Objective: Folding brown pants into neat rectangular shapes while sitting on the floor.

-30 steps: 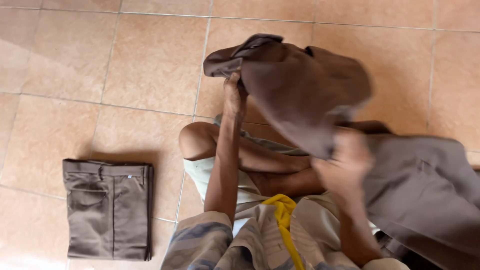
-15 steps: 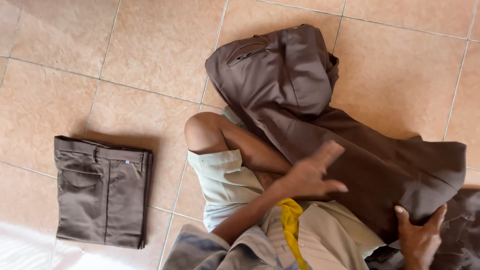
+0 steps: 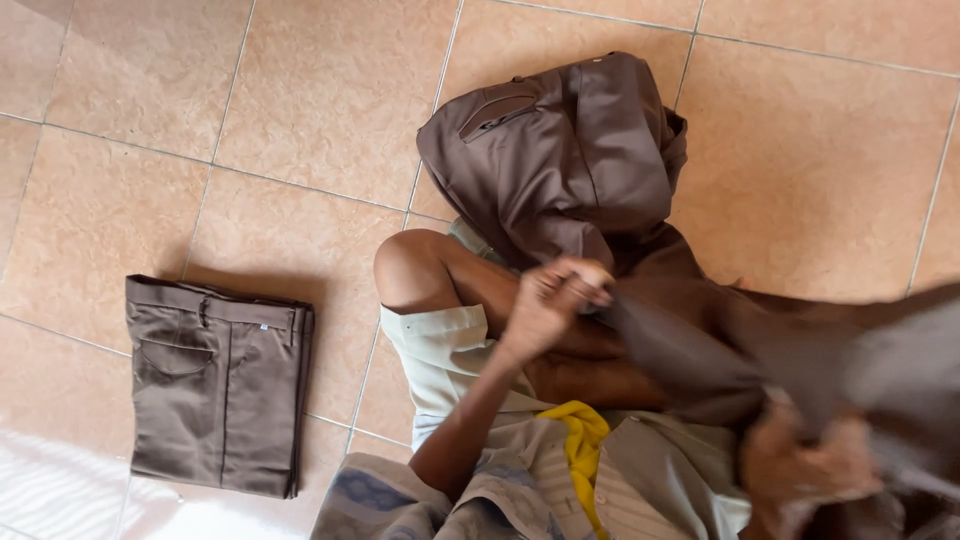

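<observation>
Head view, only cam:
Setting: person sat on tiled floor (image 3: 300, 110), bare knee up, light shorts (image 3: 440, 350), striped shirt, yellow cloth (image 3: 580, 445) at the lap.
Left hand (image 3: 548, 300): was mid-frame, just above the knee/thigh, fingers curled & closed on a fold of the brown trousers (image 3: 570, 160). Grip looked like a pinch, thumb over fabric. Arm ran up from lower centre of frame.
Right hand (image 3: 810, 465): was low right, blurred w/ motion. Sat right at the stretched edge of the same brown cloth; looked to be in contact w/ it, but fingers too smeared to say whether closed or loose: can't tell.
Brown trousers: loose, unfolded. Top part (waist, slit pocket showing) lay bunched on floor beyond the knee, upper centre. Rest of fabric draped over the legs & pulled out toward the right edge, between both hands. Right part blurred.
Folded trousers (image 3: 220, 385): 2nd pair, same brown, neat rectangle, flat on floor to the person's left, well apart from both hands. Waistband, belt loops & curved pocket seam faced up. Not touched.
Floor: beige-pink tiles, pale grout lines; bright light patch at lower left corner, next to the folded pair.
Spacing: loose pair touched legs & lap; folded pair near the thigh but w/ a gap of bare tile between.
</observation>
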